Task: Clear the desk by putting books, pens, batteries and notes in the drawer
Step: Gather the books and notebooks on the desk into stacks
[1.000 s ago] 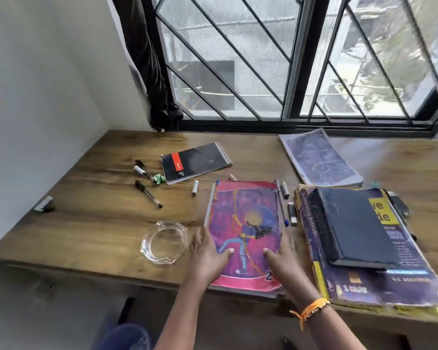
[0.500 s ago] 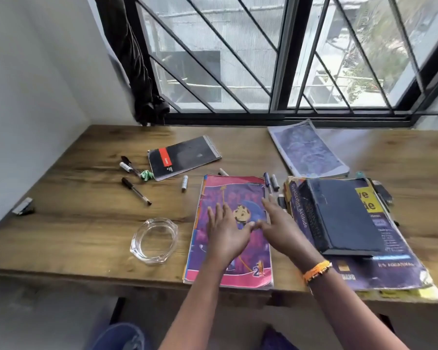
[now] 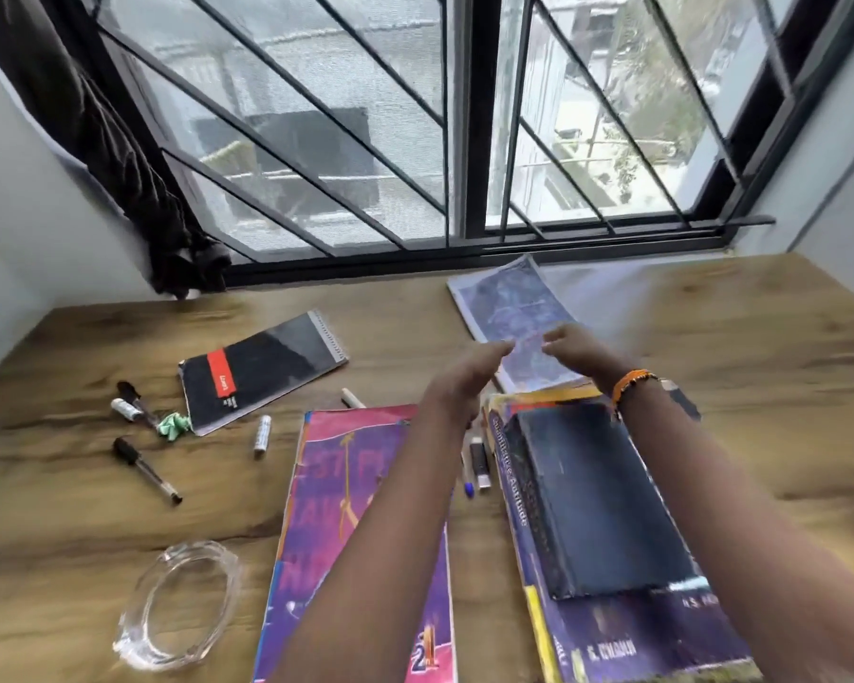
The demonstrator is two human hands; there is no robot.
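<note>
Presently both hands are stretched out over the far book, a thin softcover with a pale blue-violet cover (image 3: 511,308) lying flat on the wooden desk (image 3: 740,337) close under the window grille. The left hand (image 3: 464,374) is held with fingers extended and loosely together, nothing gripped; the right hand (image 3: 580,350), marked by an orange bead bracelet (image 3: 629,384), is likewise seen with relaxed, nearly straight fingers, and whether its tips touch the cover cannot be told through the blur. Judged by its slimness, the book is expected to be light and floppy, so it would sag if lifted by one corner; a hold along both long edges, or near the spine, is judged best, with fingers slid under its near edge. That edge appears to overlap the top of the thick purple-and-yellow textbook (image 3: 627,633), on which a dark hardcover (image 3: 592,495) is stacked. No drawer is in view.
</note>
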